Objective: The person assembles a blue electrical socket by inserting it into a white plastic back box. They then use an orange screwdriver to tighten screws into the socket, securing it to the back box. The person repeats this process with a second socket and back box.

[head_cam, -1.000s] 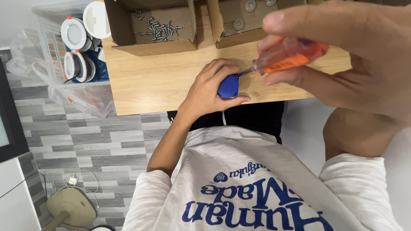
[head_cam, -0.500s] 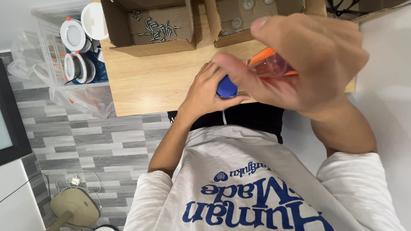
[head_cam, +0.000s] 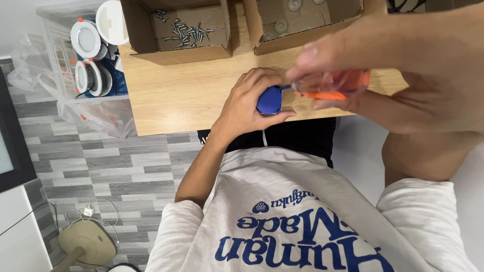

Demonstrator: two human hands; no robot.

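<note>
My left hand rests on the front edge of the wooden table and grips a small round blue object. My right hand, close to the camera and blurred, holds a screwdriver with a clear orange handle. The screwdriver lies roughly level, and its thin shaft reaches left to the top of the blue object, by my left thumb and fingers. The tip itself is hidden behind my fingers.
An open cardboard box of loose screws and a second box holding round discs stand at the table's far side. A clear bin of round white lamp fittings and a plastic bag sit left of the table. A fan base stands on the floor.
My right hand has turned and shifted right around the screwdriver, so the orange handle shows again. The left hand and the blue object have stayed put.
</note>
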